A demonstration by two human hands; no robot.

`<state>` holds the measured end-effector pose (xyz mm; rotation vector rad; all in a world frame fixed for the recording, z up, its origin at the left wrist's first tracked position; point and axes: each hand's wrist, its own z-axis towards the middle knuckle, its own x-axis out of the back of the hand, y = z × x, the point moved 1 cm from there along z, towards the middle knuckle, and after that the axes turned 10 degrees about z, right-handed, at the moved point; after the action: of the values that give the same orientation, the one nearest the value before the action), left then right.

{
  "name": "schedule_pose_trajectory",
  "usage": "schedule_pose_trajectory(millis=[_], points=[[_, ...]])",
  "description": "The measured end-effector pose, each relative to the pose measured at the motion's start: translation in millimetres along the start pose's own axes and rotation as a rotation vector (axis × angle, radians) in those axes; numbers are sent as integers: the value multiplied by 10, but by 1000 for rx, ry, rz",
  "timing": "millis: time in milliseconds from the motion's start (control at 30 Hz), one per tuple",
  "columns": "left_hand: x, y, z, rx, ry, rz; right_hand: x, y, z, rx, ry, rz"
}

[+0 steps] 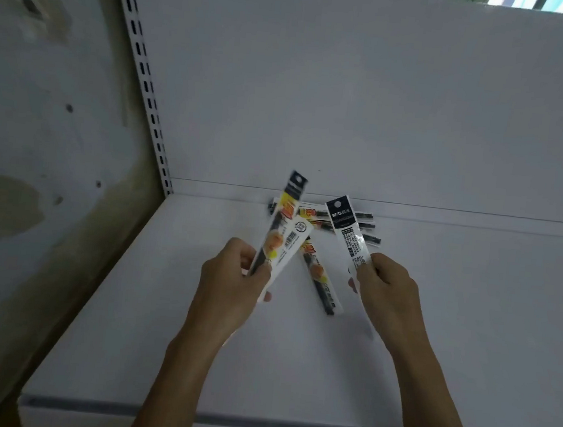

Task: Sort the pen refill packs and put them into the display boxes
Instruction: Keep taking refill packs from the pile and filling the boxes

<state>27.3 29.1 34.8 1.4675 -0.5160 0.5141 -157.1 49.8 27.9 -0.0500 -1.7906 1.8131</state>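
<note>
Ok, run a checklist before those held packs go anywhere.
1. Left hand grips its two packs: ok.
2. Right hand pinches the single pack by its lower end: ok.
3. Held packs are the same type: cannot tell; the single pack shows only its back.
4. Display boxes in view: not ok, none seen.
5. Loose pack and pile on the shelf sorted: not ok.

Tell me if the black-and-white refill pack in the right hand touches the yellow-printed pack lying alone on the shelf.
Apart. Head view: bare white shelf shows between the black-and-white refill pack and the lone yellow-printed pack.
</note>
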Motion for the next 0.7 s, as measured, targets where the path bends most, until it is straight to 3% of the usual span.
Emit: schedule_pose_trajectory(millis=[100,467,600,633,700], points=[[-128,152,-56,21,-136,-238,141,22,-82,-9,65,150],[-1182,1044,-429,-204,-524,-365,1358,396,-400,-72,229,262],[-1650,1455,-727,-320,-738,-342,1928,502,-499,-71,257,492],[-1791,1548,-800,-336,-729,-318,2101,559,-524,-66,313,523],[-2093,1722,-909,-331,-554,-264,2493,690,-580,-11,474,519]])
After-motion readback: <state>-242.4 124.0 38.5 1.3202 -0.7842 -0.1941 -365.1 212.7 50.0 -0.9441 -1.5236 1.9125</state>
